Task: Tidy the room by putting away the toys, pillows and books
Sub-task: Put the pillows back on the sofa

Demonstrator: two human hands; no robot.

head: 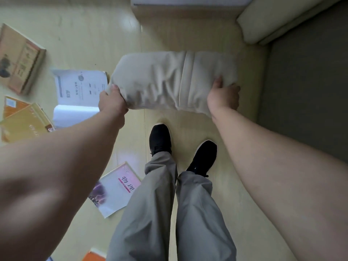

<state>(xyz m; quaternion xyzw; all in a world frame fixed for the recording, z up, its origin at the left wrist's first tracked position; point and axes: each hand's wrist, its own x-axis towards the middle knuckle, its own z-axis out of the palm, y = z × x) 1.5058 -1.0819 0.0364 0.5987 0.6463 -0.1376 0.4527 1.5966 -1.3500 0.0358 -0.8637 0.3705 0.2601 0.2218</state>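
A cream pillow hangs above the floor in front of me, held at both ends. My left hand grips its left corner, and my right hand grips its right end with the thumb on top. Several books lie scattered on the pale floor to my left: a white booklet, a brown book, a yellow book and a pink-and-white book near my feet.
A sofa with a grey seat and a cream arm cushion stands at the right. A pale cabinet or bed base sits at the top. My black shoes stand on the floor below the pillow. An orange book lies at the bottom edge.
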